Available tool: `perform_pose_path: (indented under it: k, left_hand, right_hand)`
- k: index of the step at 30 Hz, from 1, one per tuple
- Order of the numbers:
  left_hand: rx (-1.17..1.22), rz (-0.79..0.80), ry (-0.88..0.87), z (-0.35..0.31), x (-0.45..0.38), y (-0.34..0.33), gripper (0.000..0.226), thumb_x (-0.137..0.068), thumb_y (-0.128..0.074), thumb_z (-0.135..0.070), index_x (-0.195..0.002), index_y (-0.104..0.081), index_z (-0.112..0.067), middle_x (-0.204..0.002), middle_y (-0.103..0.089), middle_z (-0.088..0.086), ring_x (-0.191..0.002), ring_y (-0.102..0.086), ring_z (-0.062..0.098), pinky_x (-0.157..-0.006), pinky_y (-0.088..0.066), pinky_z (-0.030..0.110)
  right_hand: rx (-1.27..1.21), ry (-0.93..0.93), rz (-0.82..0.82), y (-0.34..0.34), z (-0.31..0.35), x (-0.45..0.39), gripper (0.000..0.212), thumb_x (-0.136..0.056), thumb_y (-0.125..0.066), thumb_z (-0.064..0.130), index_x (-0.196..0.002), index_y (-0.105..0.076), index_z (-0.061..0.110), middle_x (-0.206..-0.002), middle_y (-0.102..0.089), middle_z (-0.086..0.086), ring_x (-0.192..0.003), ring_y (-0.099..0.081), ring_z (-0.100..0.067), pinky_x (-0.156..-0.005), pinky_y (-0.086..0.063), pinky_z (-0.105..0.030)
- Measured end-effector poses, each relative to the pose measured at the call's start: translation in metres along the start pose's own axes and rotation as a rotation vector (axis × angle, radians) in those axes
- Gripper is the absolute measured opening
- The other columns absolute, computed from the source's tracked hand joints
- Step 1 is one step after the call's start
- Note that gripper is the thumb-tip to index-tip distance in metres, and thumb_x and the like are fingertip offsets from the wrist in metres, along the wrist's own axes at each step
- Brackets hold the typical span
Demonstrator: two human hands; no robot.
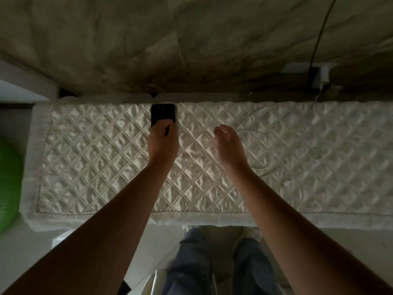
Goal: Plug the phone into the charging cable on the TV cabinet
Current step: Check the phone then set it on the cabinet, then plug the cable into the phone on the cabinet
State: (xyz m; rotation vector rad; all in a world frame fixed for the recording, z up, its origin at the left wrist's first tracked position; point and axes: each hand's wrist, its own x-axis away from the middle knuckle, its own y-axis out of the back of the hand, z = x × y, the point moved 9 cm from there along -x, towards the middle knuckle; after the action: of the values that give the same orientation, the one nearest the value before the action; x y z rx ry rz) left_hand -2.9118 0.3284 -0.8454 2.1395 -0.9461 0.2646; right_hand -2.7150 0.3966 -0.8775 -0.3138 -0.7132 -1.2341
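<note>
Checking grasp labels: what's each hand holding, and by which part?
Left hand grips the phone by its near end. Right hand is open, holding nothing.

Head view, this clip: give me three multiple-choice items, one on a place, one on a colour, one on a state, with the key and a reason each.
1. Where is the phone?
A. In the left hand, at the far edge of the quilted cover
B. On the floor
C. In the right hand

2. What colour is the phone?
A. White
B. Black
C. Red

3. How is the right hand?
A. Closed on the cable
B. Gripping the phone
C. Open and empty

Key: 1 A, the left hand grips the phone over the quilted cover. 2 B, its body looks black. 3 C, the right hand holds nothing, apart from the thin cable.
</note>
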Motion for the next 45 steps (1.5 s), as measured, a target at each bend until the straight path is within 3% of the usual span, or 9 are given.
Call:
perform_pose_path:
  k: [6, 12, 16, 22, 28, 30, 35, 41, 45]
  left_hand:
    - [-0.002, 0.096, -0.080, -0.017, 0.047, -0.069, 0.014, -0.090, -0.054, -0.026, -0.093, -0.065, -0.020, -0.086, -0.066, 0.005, -0.078, -0.058, 0.017, -0.068, -0.041, 0.027]
    - [-0.092, 0.274, -0.181, -0.037, 0.104, -0.149, 0.010, -0.086, -0.060, -0.025, -0.088, -0.070, -0.023, -0.081, -0.070, -0.001, -0.075, -0.067, 0.019, -0.071, -0.050, 0.029]
    - [-0.133, 0.418, -0.213, -0.037, 0.135, -0.195, 0.007, -0.084, -0.063, -0.024, -0.081, -0.068, -0.027, -0.076, -0.068, -0.010, -0.073, -0.067, 0.009, -0.065, -0.046, 0.021]
    - [-0.176, 0.500, -0.163, -0.028, 0.157, -0.228, 0.009, -0.082, -0.063, -0.022, -0.077, -0.066, -0.030, -0.077, -0.066, -0.011, -0.080, -0.066, 0.015, -0.065, -0.047, 0.025]
    - [-0.168, 0.552, -0.081, -0.020, 0.162, -0.239, 0.018, -0.083, -0.067, -0.022, -0.099, -0.071, -0.015, -0.085, -0.070, 0.001, -0.077, -0.067, 0.016, -0.062, -0.048, 0.023]
    - [-0.156, 0.570, -0.016, -0.015, 0.164, -0.242, 0.029, -0.084, -0.068, -0.021, -0.111, -0.068, -0.009, -0.089, -0.071, 0.009, -0.074, -0.066, 0.018, -0.061, -0.047, 0.024]
    - [-0.156, 0.604, 0.043, -0.007, 0.165, -0.243, 0.033, -0.084, -0.065, -0.015, -0.116, -0.065, -0.009, -0.094, -0.070, 0.010, -0.080, -0.067, 0.022, -0.063, -0.052, 0.028]
    - [-0.093, 0.550, 0.095, 0.003, 0.155, -0.222, 0.025, -0.082, -0.063, -0.014, -0.107, -0.066, -0.012, -0.089, -0.071, 0.010, -0.077, -0.068, 0.023, -0.067, -0.054, 0.035]
    - [0.053, 0.478, 0.161, 0.013, 0.144, -0.192, 0.025, -0.082, -0.069, -0.013, -0.106, -0.067, -0.005, -0.084, -0.072, 0.013, -0.072, -0.068, 0.022, -0.064, -0.054, 0.033]
  right_hand:
    - [-0.067, -0.042, -0.148, 0.094, -0.028, 0.010, 0.043, -0.091, -0.052, 0.032, -0.127, -0.054, 0.008, -0.115, -0.060, -0.006, -0.106, -0.056, -0.019, -0.091, -0.045, -0.037]
    - [-0.071, 0.011, -0.359, 0.188, -0.050, 0.029, 0.016, -0.090, -0.051, 0.020, -0.099, -0.061, 0.012, -0.094, -0.061, 0.000, -0.087, -0.056, -0.013, -0.080, -0.043, -0.028]
    - [0.075, -0.034, -0.426, 0.229, -0.070, 0.033, 0.032, -0.091, -0.047, 0.019, -0.118, -0.063, 0.011, -0.108, -0.065, -0.005, -0.097, -0.057, -0.015, -0.078, -0.037, -0.022]
    - [0.409, -0.095, -0.224, 0.233, -0.098, 0.027, 0.038, -0.093, -0.039, 0.024, -0.123, -0.060, 0.015, -0.129, -0.062, -0.008, -0.114, -0.058, -0.023, -0.080, -0.034, -0.023]
    - [0.124, -0.138, -0.213, 0.230, -0.102, 0.027, 0.028, -0.090, -0.044, 0.018, -0.090, -0.068, 0.004, -0.089, -0.068, -0.013, -0.082, -0.060, -0.026, -0.072, -0.048, -0.037]
    - [0.076, -0.151, -0.225, 0.228, -0.101, 0.026, 0.027, -0.089, -0.046, 0.018, -0.099, -0.070, 0.008, -0.101, -0.070, -0.012, -0.092, -0.063, -0.026, -0.084, -0.049, -0.040]
    - [0.479, -0.150, -0.126, 0.219, -0.096, 0.021, 0.043, -0.087, -0.044, 0.023, -0.127, -0.059, 0.021, -0.138, -0.057, 0.001, -0.124, -0.053, -0.019, -0.098, -0.040, -0.031]
    - [0.149, -0.130, -0.148, 0.201, -0.088, 0.029, 0.016, -0.081, -0.058, 0.015, -0.075, -0.072, 0.021, -0.089, -0.076, -0.008, -0.087, -0.070, -0.027, -0.082, -0.055, -0.046]
    - [0.024, -0.118, -0.118, 0.179, -0.082, 0.036, 0.017, -0.081, -0.058, 0.010, -0.078, -0.073, 0.018, -0.079, -0.076, -0.007, -0.069, -0.068, -0.017, -0.069, -0.055, -0.035]
